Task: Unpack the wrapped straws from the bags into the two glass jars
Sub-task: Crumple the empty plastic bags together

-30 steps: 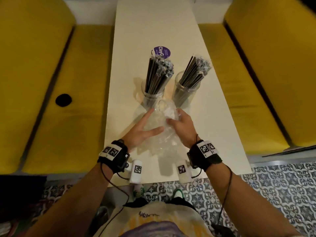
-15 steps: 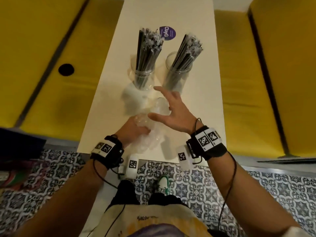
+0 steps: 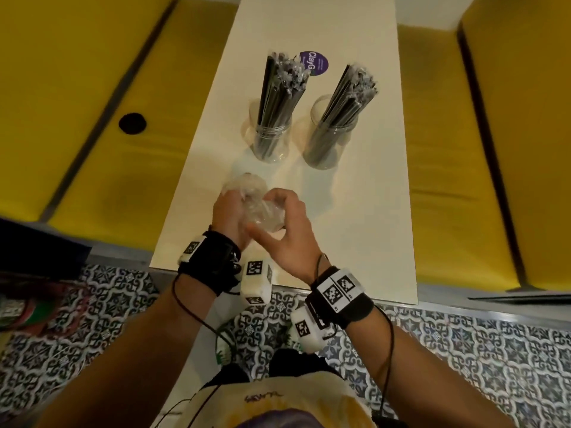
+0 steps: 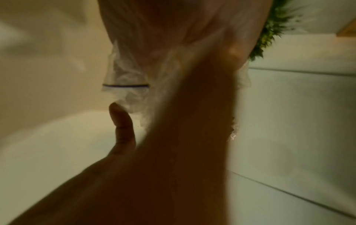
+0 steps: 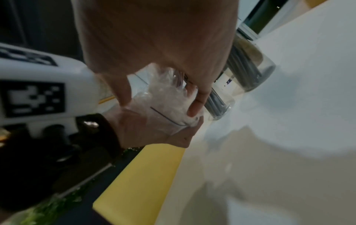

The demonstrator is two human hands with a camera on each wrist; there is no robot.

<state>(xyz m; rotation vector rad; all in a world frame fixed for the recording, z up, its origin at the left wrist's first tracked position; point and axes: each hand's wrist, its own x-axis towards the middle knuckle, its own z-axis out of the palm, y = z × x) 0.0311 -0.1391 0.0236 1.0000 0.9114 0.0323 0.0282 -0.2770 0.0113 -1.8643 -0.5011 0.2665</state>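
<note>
Both jars (image 3: 272,140) (image 3: 329,146) stand full of straws (image 3: 279,94) at the far end; your left hand (image 3: 228,211) and right hand (image 3: 289,230) curl around the crumpled bag (image 3: 258,208) (apparently empty) above the near surface (image 3: 355,227). Just cleanup remains.

The head camera looked straight down at the worktop (image 3: 355,211) from high up. Each wrist camera sat very close behind its hand. All three saw the crumpled bag (image 3: 262,211) (image 4: 131,85) (image 5: 169,105).
</note>
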